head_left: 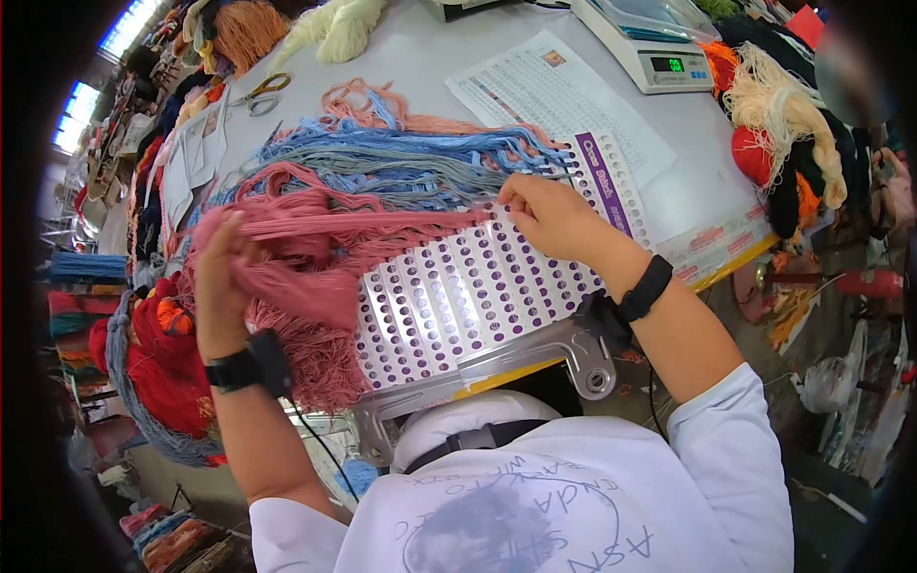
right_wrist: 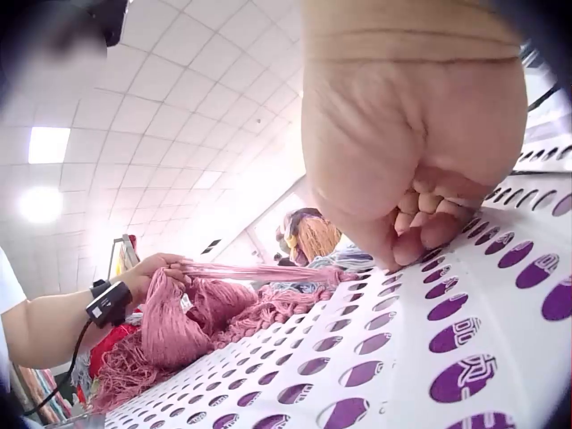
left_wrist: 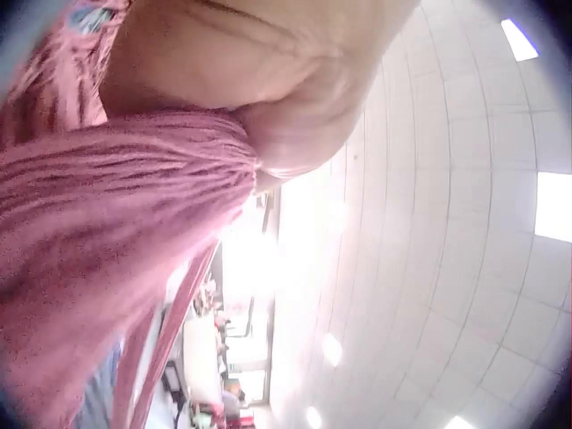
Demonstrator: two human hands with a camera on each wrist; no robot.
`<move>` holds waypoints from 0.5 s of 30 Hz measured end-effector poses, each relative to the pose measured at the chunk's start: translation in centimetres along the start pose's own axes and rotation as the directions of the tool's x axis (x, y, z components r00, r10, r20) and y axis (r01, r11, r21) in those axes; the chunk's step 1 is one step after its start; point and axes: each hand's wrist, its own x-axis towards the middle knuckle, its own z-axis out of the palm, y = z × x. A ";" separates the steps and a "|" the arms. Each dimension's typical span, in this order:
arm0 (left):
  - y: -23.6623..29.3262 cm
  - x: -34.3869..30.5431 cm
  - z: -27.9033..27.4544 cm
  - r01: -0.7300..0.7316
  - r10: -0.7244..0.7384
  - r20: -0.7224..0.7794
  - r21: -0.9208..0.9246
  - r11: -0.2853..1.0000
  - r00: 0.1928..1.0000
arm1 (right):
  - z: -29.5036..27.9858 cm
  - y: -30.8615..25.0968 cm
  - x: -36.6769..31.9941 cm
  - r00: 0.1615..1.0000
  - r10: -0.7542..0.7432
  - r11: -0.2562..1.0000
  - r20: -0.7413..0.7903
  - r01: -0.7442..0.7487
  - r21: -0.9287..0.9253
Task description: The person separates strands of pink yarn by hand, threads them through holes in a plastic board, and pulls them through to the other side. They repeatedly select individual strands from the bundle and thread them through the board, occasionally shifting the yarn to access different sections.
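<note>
A long white card (head_left: 458,296) with rows of punched purple holes lies on the table, skeins of embroidery thread looped along its far side. My left hand (head_left: 222,272) grips a thick bunch of pink thread (head_left: 306,291). From it a strand runs taut across to the card's holes, near my right fingertips. My right hand (head_left: 554,218) is low over the card, fingers curled in and tips right at the holes; I cannot tell whether they pinch anything. Blue thread (head_left: 411,148) and grey-blue thread (head_left: 401,172) hang from neighbouring holes. In the left wrist view, the pink bunch (left_wrist: 116,206) spreads below the hand.
Behind the card lies a printed chart (head_left: 544,95), with a digital scale (head_left: 669,65) at the back right. Scissors (head_left: 263,94) rest at the far left. More yarn (head_left: 172,372) hangs off the left side, and a metal bracket (head_left: 478,368) runs along the near edge.
</note>
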 end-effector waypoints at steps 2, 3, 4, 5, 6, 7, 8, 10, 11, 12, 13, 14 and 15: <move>0.9 1.6 -3.5 -0.003 0.004 0.041 -0.039 0.999 0.999 | -0.1 -0.1 0.0 0.998 0.046 0.999 0.050 -0.046 -0.012; 1.1 2.8 -3.7 -0.152 0.151 -0.152 0.006 0.988 0.977 | -0.2 -0.3 0.0 0.998 0.040 0.999 0.047 -0.039 -0.015; 1.4 3.7 -3.8 -0.288 0.296 -0.333 0.075 0.955 0.895 | -0.3 -0.5 0.0 0.996 0.062 0.998 0.064 -0.062 0.000; 1.9 3.1 -1.4 -0.263 0.312 -0.439 0.171 0.950 0.843 | -0.4 -0.7 0.1 0.993 0.082 0.996 0.083 -0.084 0.014; 1.9 2.6 -0.1 -0.270 0.317 -0.446 0.168 0.948 0.837 | -0.6 -1.0 0.0 0.994 0.072 0.997 0.086 -0.073 0.010; 1.8 2.1 0.7 -0.286 0.367 -0.366 0.257 0.923 0.855 | -0.7 -1.4 -0.1 0.991 0.083 0.996 0.108 -0.087 0.026; 1.7 1.5 1.9 -0.308 0.410 -0.281 0.343 0.887 0.868 | -0.9 -1.9 -0.1 0.987 0.093 0.994 0.129 -0.099 0.043; 1.2 -2.5 5.7 -0.214 0.213 -0.019 -0.024 0.977 0.977 | -1.4 -4.2 -0.1 0.982 0.100 0.987 0.157 -0.119 0.112; 0.7 -3.6 6.3 -0.002 0.070 0.263 -0.250 0.968 0.962 | -1.7 -6.4 -0.2 0.971 0.177 0.934 0.159 -0.217 0.282; 0.2 -4.5 6.9 0.259 -0.005 0.547 -0.389 0.884 0.837 | -1.8 -8.7 -0.4 0.950 0.256 0.842 0.177 -0.309 0.443; -0.4 -6.1 8.8 0.267 -0.048 0.524 -0.351 0.897 0.850 | -1.8 -10.8 -0.7 0.950 0.240 0.776 0.198 -0.310 0.549; -1.0 -7.6 10.5 0.278 -0.090 0.501 -0.315 0.907 0.861 | -1.6 -12.7 -1.0 0.950 0.224 0.699 0.218 -0.313 0.644; -1.5 -8.6 11.2 0.274 -0.088 0.493 -0.320 0.907 0.866 | -0.8 -14.2 -1.1 0.949 0.219 0.700 0.226 -0.314 0.642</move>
